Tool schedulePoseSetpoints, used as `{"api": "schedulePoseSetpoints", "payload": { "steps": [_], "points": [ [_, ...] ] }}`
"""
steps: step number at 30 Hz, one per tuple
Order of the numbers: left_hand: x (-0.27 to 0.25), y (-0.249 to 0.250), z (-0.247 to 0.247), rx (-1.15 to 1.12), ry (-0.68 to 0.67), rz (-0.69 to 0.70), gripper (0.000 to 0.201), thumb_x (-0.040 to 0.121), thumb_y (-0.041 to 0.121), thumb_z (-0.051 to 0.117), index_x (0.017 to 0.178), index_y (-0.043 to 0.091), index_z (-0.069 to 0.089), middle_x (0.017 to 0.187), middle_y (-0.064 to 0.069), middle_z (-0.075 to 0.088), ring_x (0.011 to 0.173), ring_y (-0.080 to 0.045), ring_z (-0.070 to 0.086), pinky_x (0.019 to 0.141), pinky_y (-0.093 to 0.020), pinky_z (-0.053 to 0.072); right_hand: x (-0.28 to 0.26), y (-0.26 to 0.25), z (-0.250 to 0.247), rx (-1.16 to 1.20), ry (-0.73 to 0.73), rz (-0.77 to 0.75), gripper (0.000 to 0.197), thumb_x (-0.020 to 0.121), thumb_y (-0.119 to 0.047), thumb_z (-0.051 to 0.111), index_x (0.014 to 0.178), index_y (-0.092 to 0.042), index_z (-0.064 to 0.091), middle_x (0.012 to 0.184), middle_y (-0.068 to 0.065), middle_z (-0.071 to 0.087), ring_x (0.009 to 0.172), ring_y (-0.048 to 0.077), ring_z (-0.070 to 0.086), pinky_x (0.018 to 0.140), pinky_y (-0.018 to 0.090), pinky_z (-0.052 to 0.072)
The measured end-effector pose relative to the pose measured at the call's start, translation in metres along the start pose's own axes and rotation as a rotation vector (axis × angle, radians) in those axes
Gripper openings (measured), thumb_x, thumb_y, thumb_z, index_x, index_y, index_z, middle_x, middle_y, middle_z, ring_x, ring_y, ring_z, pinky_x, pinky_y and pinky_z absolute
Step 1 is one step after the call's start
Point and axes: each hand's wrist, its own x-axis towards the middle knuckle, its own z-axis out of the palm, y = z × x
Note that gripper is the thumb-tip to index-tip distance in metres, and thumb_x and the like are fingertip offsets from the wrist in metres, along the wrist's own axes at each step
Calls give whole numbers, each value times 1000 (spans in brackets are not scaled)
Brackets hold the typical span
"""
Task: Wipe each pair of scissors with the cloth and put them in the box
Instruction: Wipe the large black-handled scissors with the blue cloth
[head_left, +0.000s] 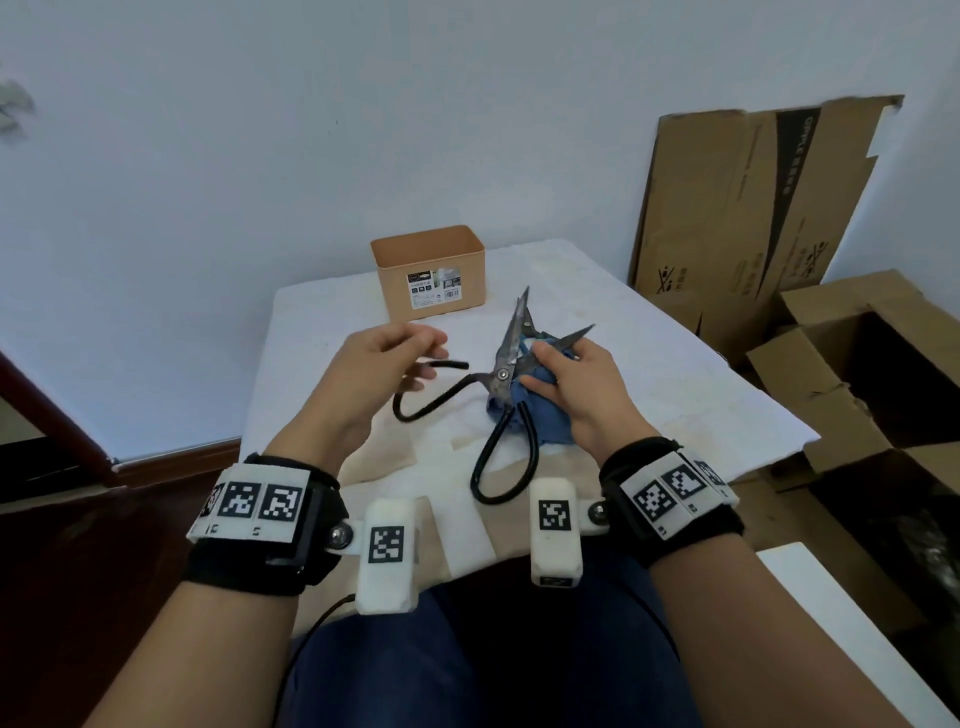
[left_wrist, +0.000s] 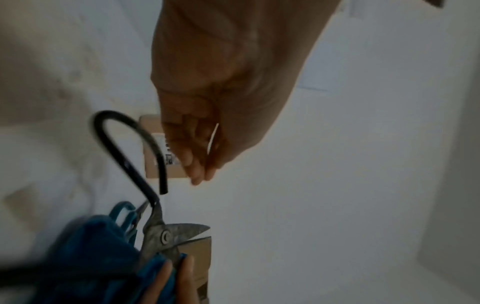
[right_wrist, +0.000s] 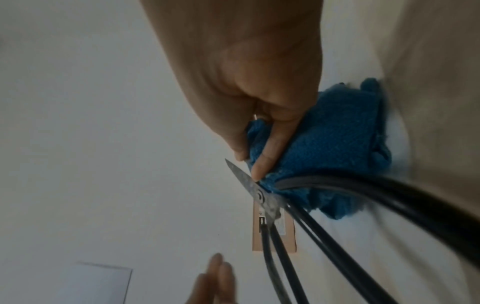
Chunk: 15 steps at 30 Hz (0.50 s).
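Large steel scissors with black loop handles are held up over the white-covered table, blades spread and pointing toward the far side. My right hand pinches the blue cloth around the right blade, thumb on top. My left hand hovers beside the left handle loop with fingers loosely bent, not touching it. The open tan box stands at the table's far edge. A teal loop shows beside the cloth; I cannot tell what it is.
Flattened cardboard leans on the wall at the right. An open carton sits on the floor beside the table. A white board lies at the lower right. My lap is against the table's near edge.
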Motion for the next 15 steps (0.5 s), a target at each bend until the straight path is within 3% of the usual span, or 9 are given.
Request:
{"api": "schedulePoseSetpoints", "payload": {
  "steps": [2,4,6,8,12,15],
  "points": [
    [-3,-5,5,-72,-114,-176,26,104,22,50,100,8,72,96,-9,76,70,-9,68,64,-17,55,0,2,-1,88,31,-14,13,96,-9,58,106,0,59,105,8,61,81,15,66,63,19,57],
    [-3,-14,12,-67,-216,-291,31,105,25,48,103,5,71,101,-12,76,81,-15,71,73,-21,58,0,3,1,145,45,-42,15,97,-9,57,109,0,58,104,5,61,83,15,66,65,19,57],
    [0,-23,20,-75,-209,-326,30,105,27,49,108,5,70,110,-13,75,96,-18,70,86,-27,56,-1,2,3,170,39,-59,14,97,-9,57,108,0,56,103,5,61,84,15,66,67,20,58],
    [2,-26,29,-147,-185,-348,26,103,28,52,109,9,68,114,-10,73,100,-18,69,88,-29,55,-2,4,4,167,18,-54,13,97,-9,57,107,-1,56,107,8,60,88,18,66,70,22,59],
    [0,-19,41,-462,-242,-441,18,102,27,54,100,15,67,91,-2,72,86,-17,68,82,-28,57,-5,7,5,137,-42,-48,12,96,-11,58,103,-2,58,115,14,60,98,22,66,75,24,59],
    [-2,-14,46,-542,-231,-433,11,100,22,58,98,15,67,86,-2,69,76,-16,66,75,-27,59,-6,7,6,119,-79,-49,15,96,-10,59,108,-1,58,119,18,60,106,27,65,73,23,59]
  ]
}}
